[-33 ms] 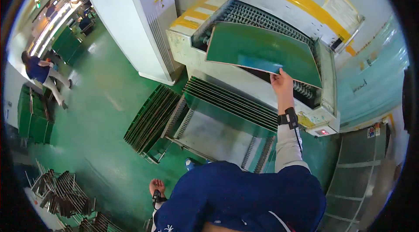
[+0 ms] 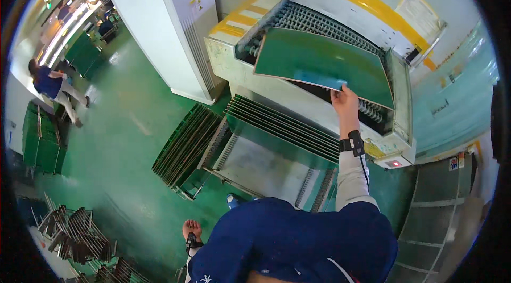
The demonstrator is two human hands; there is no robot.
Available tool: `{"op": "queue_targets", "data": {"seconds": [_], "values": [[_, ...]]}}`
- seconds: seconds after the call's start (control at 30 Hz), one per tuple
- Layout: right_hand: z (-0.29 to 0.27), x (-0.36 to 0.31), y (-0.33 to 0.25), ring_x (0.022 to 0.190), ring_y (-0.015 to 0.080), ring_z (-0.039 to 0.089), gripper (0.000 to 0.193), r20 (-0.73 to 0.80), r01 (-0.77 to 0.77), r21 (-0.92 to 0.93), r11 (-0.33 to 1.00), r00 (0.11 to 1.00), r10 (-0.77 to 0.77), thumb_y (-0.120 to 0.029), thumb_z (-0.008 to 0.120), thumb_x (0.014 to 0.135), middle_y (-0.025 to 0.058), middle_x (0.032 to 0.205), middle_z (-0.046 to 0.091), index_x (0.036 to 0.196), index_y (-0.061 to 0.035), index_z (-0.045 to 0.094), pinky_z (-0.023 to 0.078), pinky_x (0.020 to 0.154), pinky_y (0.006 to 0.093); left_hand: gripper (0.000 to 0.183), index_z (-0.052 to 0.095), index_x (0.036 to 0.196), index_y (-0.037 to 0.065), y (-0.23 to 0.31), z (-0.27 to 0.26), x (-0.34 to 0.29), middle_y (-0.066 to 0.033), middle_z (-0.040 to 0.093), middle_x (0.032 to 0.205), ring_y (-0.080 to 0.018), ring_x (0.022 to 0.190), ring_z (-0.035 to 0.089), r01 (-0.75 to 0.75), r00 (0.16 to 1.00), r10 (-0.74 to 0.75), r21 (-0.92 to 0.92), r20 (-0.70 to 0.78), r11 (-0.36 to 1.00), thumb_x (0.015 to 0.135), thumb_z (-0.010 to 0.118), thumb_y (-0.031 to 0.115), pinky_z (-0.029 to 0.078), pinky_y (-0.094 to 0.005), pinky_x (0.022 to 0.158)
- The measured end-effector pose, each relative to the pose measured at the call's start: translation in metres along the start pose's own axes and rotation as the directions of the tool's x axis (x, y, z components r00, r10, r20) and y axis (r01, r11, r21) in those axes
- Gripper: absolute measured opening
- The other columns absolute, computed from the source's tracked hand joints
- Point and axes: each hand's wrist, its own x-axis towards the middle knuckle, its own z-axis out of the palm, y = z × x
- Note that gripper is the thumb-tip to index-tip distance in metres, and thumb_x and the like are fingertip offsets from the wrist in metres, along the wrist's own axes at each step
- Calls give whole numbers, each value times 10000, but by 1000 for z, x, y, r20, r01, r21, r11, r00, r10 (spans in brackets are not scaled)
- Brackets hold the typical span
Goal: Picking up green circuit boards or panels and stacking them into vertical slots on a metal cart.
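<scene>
A large flat green panel [image 2: 324, 65], like a circuit board with a thin copper-coloured edge, lies tilted over the roller bed of a conveyor machine. My right hand [image 2: 345, 97] is closed on the panel's near edge, right of its middle, thumb on top and fingers mostly hidden beneath. My left hand [image 2: 192, 229] hangs low at my side, away from everything, with nothing in it and its fingers loosely apart. Between me and the machine stands a slotted rack [image 2: 266, 152], where several similar panels [image 2: 282, 128] stand on edge in its far part.
Rollers [image 2: 319, 25] fill the machine's bed. Another rack of green panels [image 2: 186, 147] stands left of the near one. A tall white cabinet [image 2: 154, 33] is beside the machine. Metal racks [image 2: 74, 232] lie lower left; a person [image 2: 53, 86] walks at far left.
</scene>
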Motion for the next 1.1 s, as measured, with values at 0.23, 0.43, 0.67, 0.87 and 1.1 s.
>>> {"op": "queue_targets", "data": {"seconds": [0.23,0.43,0.67,0.87,1.1], "values": [[-7,68,-6,939,261,543,170,-186,49,37,998,982,-41,-72,525,895,123,1044,545,1048,-9,487,490,844,394,168,530,765,171,-4,-23,-8,58,537,666,-128,617,509,-52,993,52,2,-106,999,897,464,251,427,-257,613],[16,59,-15,944,234,604,315,-26,-247,-294,923,968,251,-248,507,922,110,1079,578,1125,-9,469,522,680,252,189,517,748,169,-4,-42,-3,58,522,641,-120,579,487,-66,993,69,-38,94,997,901,462,264,412,-258,557],[12,62,-13,765,162,634,343,-40,-259,-520,814,959,280,-301,511,914,117,969,653,1026,19,568,480,568,230,134,512,776,157,-2,-28,-8,52,517,663,-128,597,482,-110,986,107,20,129,994,876,504,247,409,-266,572],[34,67,-14,758,164,636,329,68,-54,-721,691,987,148,-306,542,892,107,946,661,1003,-1,598,494,610,253,132,536,881,134,-5,-10,-17,10,549,795,-170,693,508,-174,982,168,-69,-83,982,860,545,264,449,-300,650],[20,105,3,1138,274,502,380,544,358,-701,-617,828,-138,-326,596,825,55,1257,540,1181,-195,590,403,941,398,156,527,965,119,-9,-10,-31,5,544,828,-168,723,507,-191,975,182,-56,-127,980,869,536,242,451,-310,670]]}}
